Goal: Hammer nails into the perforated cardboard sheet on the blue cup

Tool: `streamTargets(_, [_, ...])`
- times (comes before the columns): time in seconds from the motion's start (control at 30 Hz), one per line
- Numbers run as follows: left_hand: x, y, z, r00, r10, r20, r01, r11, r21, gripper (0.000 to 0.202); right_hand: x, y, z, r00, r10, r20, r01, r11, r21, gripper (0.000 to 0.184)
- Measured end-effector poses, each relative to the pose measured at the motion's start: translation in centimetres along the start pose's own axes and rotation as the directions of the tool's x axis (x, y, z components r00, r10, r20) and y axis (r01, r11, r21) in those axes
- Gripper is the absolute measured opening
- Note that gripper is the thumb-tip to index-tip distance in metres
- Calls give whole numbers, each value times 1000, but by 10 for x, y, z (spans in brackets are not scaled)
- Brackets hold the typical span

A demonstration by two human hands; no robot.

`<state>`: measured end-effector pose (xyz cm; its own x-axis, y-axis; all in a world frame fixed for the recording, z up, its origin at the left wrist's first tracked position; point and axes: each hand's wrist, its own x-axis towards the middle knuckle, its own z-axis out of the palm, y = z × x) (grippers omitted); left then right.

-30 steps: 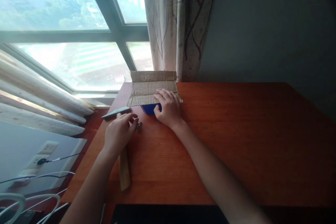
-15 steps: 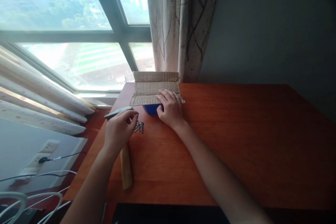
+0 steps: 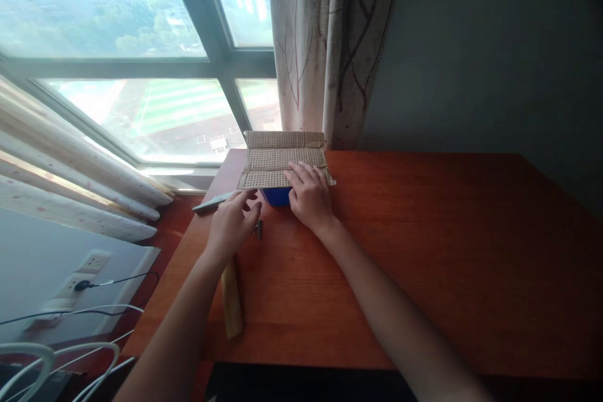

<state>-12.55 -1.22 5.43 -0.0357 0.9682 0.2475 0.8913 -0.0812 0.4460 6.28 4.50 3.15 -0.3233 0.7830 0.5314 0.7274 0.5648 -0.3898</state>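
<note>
A tan cardboard sheet (image 3: 273, 158), punched with rows of small holes and creased across, lies over a blue box (image 3: 276, 196) at the table's far left. My right hand (image 3: 311, 198) grips the sheet's near right edge, fingers on top and thumb down by the box's front. My left hand (image 3: 234, 220) hovers left of the box, thumb and fingers apart, with nothing visible between them. Under it are small metal screws or nails (image 3: 259, 230), partly hidden. Beside it lies a hammer with a grey head (image 3: 214, 203) and a wooden handle (image 3: 232, 301); the hand covers its middle.
The reddish-brown wooden table (image 3: 424, 251) reaches far to the right. Behind it hang a patterned curtain (image 3: 306, 44) and a large window (image 3: 179, 113). Wall sockets (image 3: 75, 286) with a plug and loose white cables (image 3: 89, 352) are off the left edge.
The left hand's thumb and fingers have gone from pinched together to spread, and it sits a little further right over the metal pieces. The right hand stays on the cardboard.
</note>
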Motion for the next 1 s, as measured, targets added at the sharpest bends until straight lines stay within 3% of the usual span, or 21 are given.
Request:
streamTargets(0.33, [4,10,5,998,-52,19,51,997,63,37,-1,-10,-5,997,-68,-32,65,993,-103,45])
streamTargets(0.53, [4,10,3,979,-168,119,136,961,240,31,-9,-32,0,994,-100,34,104,987,-119,44])
streamTargets(0.77, [-20,12,-4,995,9,99,-20,994,110,27,-4,-35,6,994,-78,74,85,993,-88,47])
streamTargets(1.0, [-23,25,-8,990,35,138,-50,993,108,17,14,-43,11,991,-122,56,125,991,-48,46])
